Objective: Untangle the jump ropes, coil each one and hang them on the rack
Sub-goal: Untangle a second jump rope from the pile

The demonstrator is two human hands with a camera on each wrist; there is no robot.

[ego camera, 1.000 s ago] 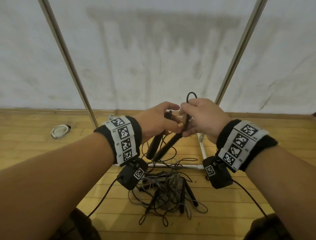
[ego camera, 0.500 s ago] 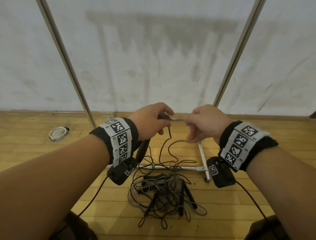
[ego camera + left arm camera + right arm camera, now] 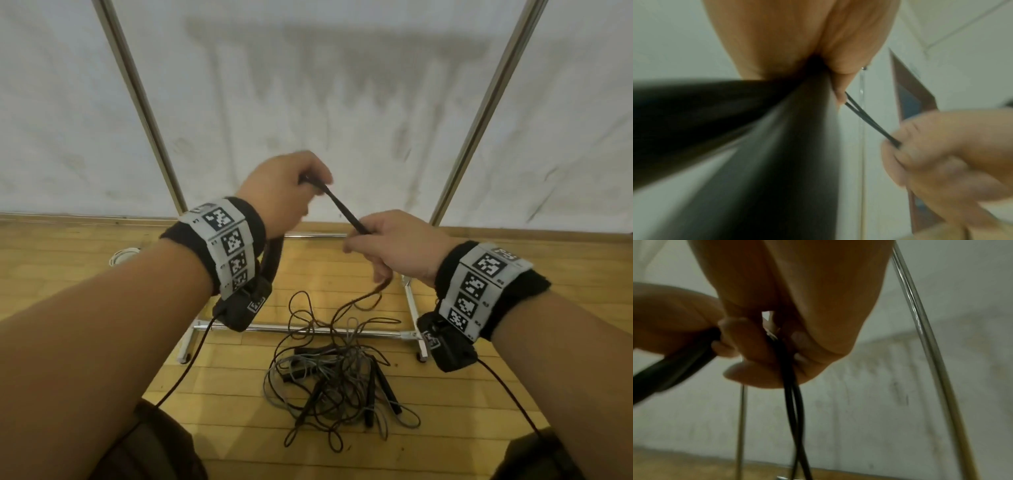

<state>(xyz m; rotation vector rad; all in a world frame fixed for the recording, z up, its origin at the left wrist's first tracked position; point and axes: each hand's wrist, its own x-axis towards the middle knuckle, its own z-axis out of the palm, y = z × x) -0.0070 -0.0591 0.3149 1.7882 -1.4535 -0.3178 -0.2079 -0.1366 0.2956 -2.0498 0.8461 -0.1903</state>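
Observation:
My left hand (image 3: 291,192) grips the black handles (image 3: 274,253) of one jump rope, which hang down under my wrist. From that fist a doubled black cord (image 3: 344,210) runs taut down to my right hand (image 3: 387,240), which pinches it. The cord (image 3: 792,395) drops from my right fingers to the tangled pile of jump ropes (image 3: 335,380) on the wooden floor. In the left wrist view the two strands (image 3: 869,121) stretch between my left fingertip and my right hand (image 3: 941,155). The metal rack's uprights (image 3: 144,106) rise on both sides.
The rack's base bars (image 3: 308,329) lie on the floor just behind the pile, with a white wall behind. A small white round object (image 3: 120,255) sits on the floor at the left. My knees (image 3: 154,445) show at the bottom edge.
My left hand has risen with the handles while my right hand has slid down and right along the cord, pulling it taut on a slant. More cord has lifted off the pile.

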